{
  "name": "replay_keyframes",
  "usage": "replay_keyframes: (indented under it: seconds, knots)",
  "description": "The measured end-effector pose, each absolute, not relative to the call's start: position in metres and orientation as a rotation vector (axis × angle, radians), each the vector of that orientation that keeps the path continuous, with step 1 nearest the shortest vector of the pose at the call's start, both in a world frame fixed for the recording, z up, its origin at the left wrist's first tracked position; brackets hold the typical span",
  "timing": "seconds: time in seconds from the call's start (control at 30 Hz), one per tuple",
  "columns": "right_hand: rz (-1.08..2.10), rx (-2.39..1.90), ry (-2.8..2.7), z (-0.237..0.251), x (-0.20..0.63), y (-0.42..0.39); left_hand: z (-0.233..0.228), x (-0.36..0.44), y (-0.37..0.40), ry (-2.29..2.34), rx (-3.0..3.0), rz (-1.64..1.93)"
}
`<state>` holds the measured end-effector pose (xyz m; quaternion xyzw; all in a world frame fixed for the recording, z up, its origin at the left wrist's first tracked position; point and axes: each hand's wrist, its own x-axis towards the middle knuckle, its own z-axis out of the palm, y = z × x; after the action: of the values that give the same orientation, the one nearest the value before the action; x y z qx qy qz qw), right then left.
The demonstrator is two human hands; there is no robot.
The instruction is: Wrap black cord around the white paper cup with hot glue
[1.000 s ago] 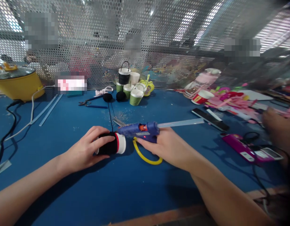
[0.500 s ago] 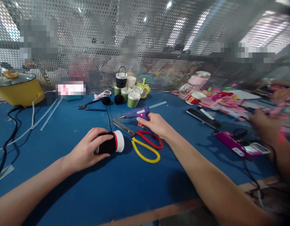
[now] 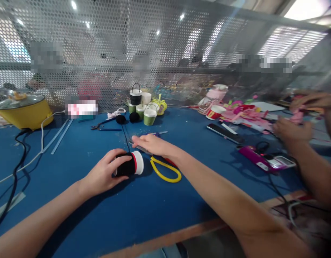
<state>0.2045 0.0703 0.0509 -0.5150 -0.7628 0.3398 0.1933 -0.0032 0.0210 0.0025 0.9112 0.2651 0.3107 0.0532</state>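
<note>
My left hand [image 3: 110, 168] is wrapped around a small cup [image 3: 139, 163] lying on its side, its wall covered in black yarn, with a red band and a white rim facing right. A strand of black yarn [image 3: 126, 135] runs from the cup back to a black yarn ball [image 3: 120, 119]. My right hand [image 3: 151, 145] stretches out flat over a pair of scissors [image 3: 166, 179] with a yellow and a red handle, partly covering the blades. Behind that hand a blue-purple glue gun [image 3: 156, 134] lies mostly hidden. No object shows in the right fingers.
Small finished cups [image 3: 149, 116] stand at the back, beside pliers [image 3: 101, 125]. A yellow pot [image 3: 25, 113] with cables is at left. To the right lie a phone [image 3: 221, 133], a purple device [image 3: 253, 157] and pink strips [image 3: 243, 116]; another person's hands [image 3: 292, 130] work there.
My right hand has let go of the glue gun and moved left over the scissors. The left hand still holds the cup. The view has shifted slightly.
</note>
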Motion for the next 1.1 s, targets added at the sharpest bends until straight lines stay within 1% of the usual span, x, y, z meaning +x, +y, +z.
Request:
replay_keyframes:
  seconds: [0.07,0.13,0.33,0.57,0.83,1.1]
  knots:
    - [1.254,-1.272,-2.072,0.049,0.192,0.064,0.002,-0.003,0.021,0.793,2.773,0.944]
    - [1.324,-1.204,-1.950,0.046,0.185,0.061,0.002,-0.003,0.021,0.793,2.760,0.939]
    - [1.263,-1.114,-1.659,0.043,0.193,0.059,0.009,-0.001,0.018,0.901,2.530,0.895]
    - [1.203,-1.143,-1.609,0.046,0.196,0.056,0.011,0.003,0.015,0.979,2.317,0.831]
    - [1.155,-1.124,-1.671,0.035,0.195,0.059,0.011,0.003,0.012,0.840,2.349,0.872]
    - [1.177,-1.184,-1.720,0.043,0.192,0.052,0.013,0.002,0.007,0.810,2.471,0.884]
